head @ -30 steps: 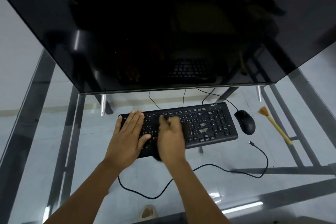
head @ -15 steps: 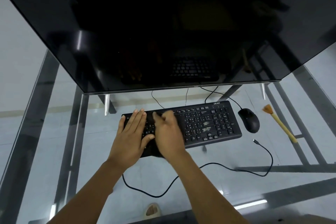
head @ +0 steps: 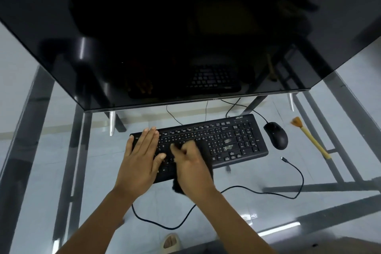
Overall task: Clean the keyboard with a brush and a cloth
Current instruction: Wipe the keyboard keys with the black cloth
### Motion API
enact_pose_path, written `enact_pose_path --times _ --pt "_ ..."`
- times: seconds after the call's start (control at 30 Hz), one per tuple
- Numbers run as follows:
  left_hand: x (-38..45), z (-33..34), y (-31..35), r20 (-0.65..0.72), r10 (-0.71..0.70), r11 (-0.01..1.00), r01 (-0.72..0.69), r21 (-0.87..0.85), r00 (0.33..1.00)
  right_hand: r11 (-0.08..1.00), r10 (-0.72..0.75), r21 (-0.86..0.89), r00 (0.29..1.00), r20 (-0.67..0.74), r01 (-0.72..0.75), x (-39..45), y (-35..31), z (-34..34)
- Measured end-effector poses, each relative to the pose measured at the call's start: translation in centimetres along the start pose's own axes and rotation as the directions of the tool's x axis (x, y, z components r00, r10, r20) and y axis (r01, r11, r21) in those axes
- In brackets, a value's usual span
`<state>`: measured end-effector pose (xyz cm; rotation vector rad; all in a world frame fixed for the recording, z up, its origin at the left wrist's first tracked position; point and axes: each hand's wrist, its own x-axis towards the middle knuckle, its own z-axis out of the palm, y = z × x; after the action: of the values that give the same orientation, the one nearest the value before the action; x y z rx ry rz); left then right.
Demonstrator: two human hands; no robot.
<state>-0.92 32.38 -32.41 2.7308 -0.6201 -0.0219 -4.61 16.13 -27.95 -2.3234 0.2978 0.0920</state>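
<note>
Ok, cloth step underway, I reckon: my right hand is bunched over a dark cloth, fingers curled round it, pressing it onto the mid keys of the keyboard. Only a bit of cloth shows, poking out below the palm at the kbd's near edge. Left hand lies flat on the left end of the kbd, fingers straight and close together, thumb out, prob. steadying the board. The brush lies idle well off to the right, past the mouse, so brushing looks done or parked, can't say which. Pale smudges show on keys right of centre, so next move, imo, calls for sliding the cloth rightward over those w/ light pressure, left hand holding the kbd so it doesn't skate on the glass. Counter is clear glass on a dark metal frame; pale tiled floor and a sandalled foot visible thru it. Black cable loops across the glass, loose plug end near the mouse. Big dark monitor looms above, off, reflecting the kbd.
</note>
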Motion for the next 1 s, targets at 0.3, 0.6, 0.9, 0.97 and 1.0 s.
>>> enact_pose_path --times 0.3,0.6,0.9,0.97,1.0 --pt "3.8 0.0 5.2 -0.031 0.102 0.994 -0.1 0.044 0.994 0.996 -0.07 -0.06 0.995 -0.067 0.066 -1.8 3.5 -2.5" --pt "4.8 2.2 6.9 0.03 0.134 0.989 -0.135 0.054 0.991 0.923 -0.259 -0.34 0.944 -0.205 0.18 -2.4 7.5 -3.5" --pt "4.9 2.1 7.3 0.051 0.144 0.988 -0.147 0.052 0.988 0.935 -0.185 -0.348 0.937 -0.296 0.074 -1.6 10.4 -6.2" --pt "4.8 2.2 7.4 0.047 0.148 0.987 -0.15 0.05 0.988 0.956 -0.083 -0.291 0.914 -0.398 -0.04 -1.1 11.8 -7.3" --pt "4.8 2.1 7.4 0.042 0.143 0.988 -0.145 0.055 0.989 0.958 -0.081 -0.285 0.917 -0.39 -0.037 -1.1 11.4 -7.3"
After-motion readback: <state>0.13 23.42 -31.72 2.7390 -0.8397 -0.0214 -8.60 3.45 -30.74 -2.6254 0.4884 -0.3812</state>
